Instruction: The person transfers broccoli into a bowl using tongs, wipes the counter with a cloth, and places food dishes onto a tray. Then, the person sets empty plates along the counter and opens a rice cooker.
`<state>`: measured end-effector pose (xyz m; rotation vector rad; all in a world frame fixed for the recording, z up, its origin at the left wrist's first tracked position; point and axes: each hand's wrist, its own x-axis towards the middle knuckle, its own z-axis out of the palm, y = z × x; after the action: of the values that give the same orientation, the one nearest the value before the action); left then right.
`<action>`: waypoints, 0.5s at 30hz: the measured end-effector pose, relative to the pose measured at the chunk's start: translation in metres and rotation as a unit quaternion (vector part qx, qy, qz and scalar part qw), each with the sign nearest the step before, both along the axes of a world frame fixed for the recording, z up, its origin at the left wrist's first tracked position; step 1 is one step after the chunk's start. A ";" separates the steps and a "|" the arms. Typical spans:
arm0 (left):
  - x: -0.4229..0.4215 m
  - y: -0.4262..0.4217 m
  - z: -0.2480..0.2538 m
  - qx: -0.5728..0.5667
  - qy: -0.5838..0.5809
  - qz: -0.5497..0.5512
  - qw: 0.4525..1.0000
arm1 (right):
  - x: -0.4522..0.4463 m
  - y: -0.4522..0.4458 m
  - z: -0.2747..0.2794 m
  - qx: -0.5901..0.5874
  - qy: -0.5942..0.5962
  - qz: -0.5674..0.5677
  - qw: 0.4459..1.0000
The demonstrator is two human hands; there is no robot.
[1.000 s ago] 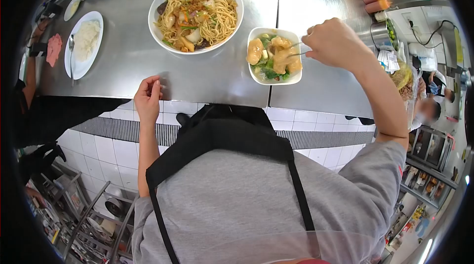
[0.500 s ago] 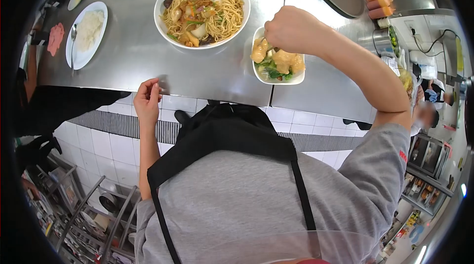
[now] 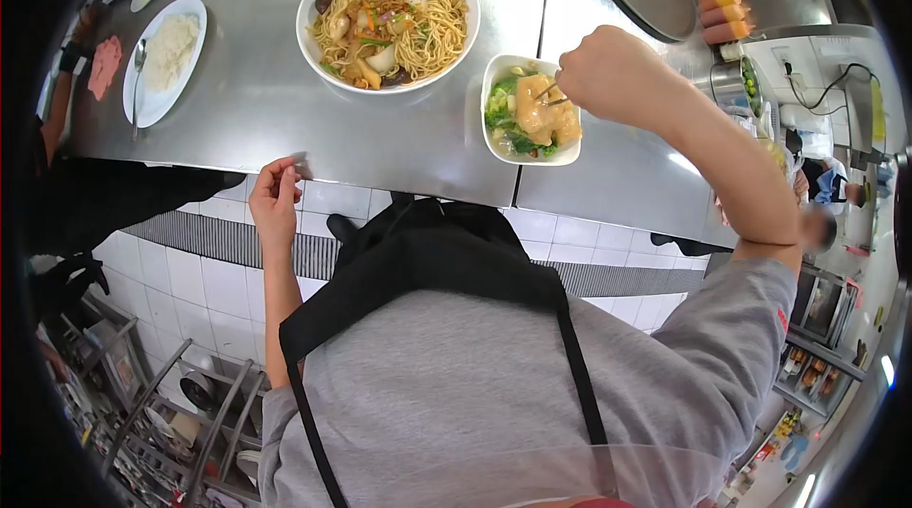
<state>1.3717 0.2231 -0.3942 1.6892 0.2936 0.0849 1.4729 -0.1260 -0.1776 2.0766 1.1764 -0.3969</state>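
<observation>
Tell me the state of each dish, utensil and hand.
Small square white bowl: holding greens and golden pieces.
Thin metal utensil: tips at golden pieces.
Right hand: gripping the utensil.
Large round white bowl: heaped with yellow noodles.
White oval plate: partly covered with white rice.
Silver metal spoon: resting on the plate.
Left hand: loosely curled.

Bright, white light is covering the steel counter point(image 3: 237, 119) around the noodle bowl point(image 3: 306, 38), whose contents are reading clearly. Strong glare is whitening the metal right of the bowl; a faint dark patch, shadow or reflection, is lying below-left of it beside the left hand point(image 3: 274, 199). Light tubes point(image 3: 888, 370) far below-right of the bowl are burning out. Fisheye distortion is bowing the floor grating point(image 3: 218, 237) below the bowl; black vignetting is swallowing the corners. A background person point(image 3: 819, 228), far right of the bowl, is appearing blurred.
</observation>
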 end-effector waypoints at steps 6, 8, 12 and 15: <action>-0.002 0.000 0.003 0.003 0.007 0.003 1.000 | 0.000 -0.008 -0.013 0.033 -0.005 -0.011 0.999; -0.004 0.001 0.001 -0.001 0.014 0.005 1.000 | -0.001 -0.006 -0.014 0.046 0.001 -0.009 0.999; -0.004 0.001 0.001 -0.001 0.025 0.006 1.000 | -0.002 0.003 -0.016 0.016 -0.002 0.015 1.000; -0.002 -0.001 0.003 0.005 0.007 0.008 1.000 | 0.002 0.012 0.001 0.035 -0.006 0.009 0.999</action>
<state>1.3696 0.2226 -0.3911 1.6987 0.3180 0.0855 1.4749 -0.1137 -0.1764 2.1227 1.2177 -0.3390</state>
